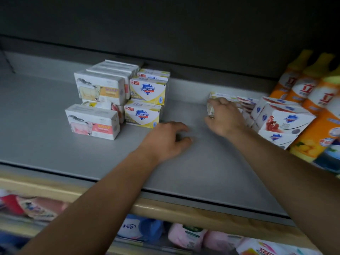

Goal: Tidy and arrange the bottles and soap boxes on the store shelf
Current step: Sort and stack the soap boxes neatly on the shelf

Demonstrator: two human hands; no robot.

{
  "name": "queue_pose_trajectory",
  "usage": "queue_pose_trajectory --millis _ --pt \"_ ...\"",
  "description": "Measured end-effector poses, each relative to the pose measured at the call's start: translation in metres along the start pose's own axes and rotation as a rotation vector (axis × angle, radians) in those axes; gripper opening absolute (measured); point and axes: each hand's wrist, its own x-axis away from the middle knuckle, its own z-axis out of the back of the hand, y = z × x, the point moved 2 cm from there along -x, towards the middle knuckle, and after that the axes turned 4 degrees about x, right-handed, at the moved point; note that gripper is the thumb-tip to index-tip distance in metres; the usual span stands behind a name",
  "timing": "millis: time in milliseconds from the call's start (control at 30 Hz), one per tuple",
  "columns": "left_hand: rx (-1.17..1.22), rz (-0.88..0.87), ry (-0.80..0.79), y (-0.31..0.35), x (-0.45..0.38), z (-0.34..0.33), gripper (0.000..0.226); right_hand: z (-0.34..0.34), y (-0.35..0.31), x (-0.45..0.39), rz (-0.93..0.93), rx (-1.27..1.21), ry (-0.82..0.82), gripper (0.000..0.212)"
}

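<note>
Reaching across the grey metal shelf (55, 144), the right hand (225, 117) grips a yellow-and-white cardboard soap box (222, 97) beside the red-and-white soap boxes (283, 118); the left hand (165, 142) rests empty, fingers loosely curled. Next, likely, carrying it to the 2 stacked yellow boxes (145, 102).

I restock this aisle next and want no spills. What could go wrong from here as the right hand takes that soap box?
1. The right hand grips a yellow soap box pressed against the leaning red-and-white boxes; pulling it away may let them slide or topple.
2. Those boxes lean by the orange bottles, so a shove could tip one.
3. The left hand rests near the stacked Safeguard boxes and could knock them.
</note>
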Motion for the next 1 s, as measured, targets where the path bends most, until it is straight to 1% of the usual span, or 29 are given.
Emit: queue_pose_trajectory --millis 67,167,233,333,433,533,600,700,800,933,1000 --pt "0.038 -0.025 0.145 0.002 0.005 0.013 0.034 -0.002 -0.011 0.017 0.022 -0.100 -0.041 0.060" --pt "-0.011 -0.031 0.346 0.004 0.006 0.033 0.039 -0.008 -0.021 0.044 0.060 -0.186 -0.122 0.059" --pt "-0.081 -0.001 0.401 0.003 0.001 0.044 0.039 -0.013 -0.024 0.061 0.077 -0.209 -0.178 0.060" --pt "-0.250 0.042 0.343 -0.006 -0.010 0.055 0.043 -0.021 -0.025 0.081 0.088 -0.183 -0.219 0.062" --pt "-0.406 0.126 0.233 -0.018 -0.018 0.060 0.048 -0.025 -0.025 0.089 0.093 -0.157 -0.178 0.059" --pt "-0.495 0.156 0.125 -0.024 -0.022 0.056 0.048 -0.025 -0.025 0.088 0.082 -0.174 -0.176 0.060" --pt "-0.539 0.164 0.093 -0.025 -0.024 0.055 0.050 -0.025 -0.024 0.088 0.080 -0.187 -0.182 0.060" --pt "-0.625 0.157 0.110 -0.022 -0.022 0.054 0.050 -0.024 -0.023 0.087 0.073 -0.199 -0.188 0.061" --pt "-0.582 0.106 0.154 -0.015 -0.011 0.052 0.049 -0.022 -0.024 0.088 0.067 -0.214 -0.184 0.060" --pt "-0.397 0.064 0.109 -0.005 0.003 0.055 0.047 -0.015 -0.024 0.090 0.065 -0.237 -0.182 0.060" --pt "-0.306 0.025 0.123 0.002 0.009 0.060 0.046 -0.006 -0.022 0.094 0.070 -0.321 -0.141 0.064"
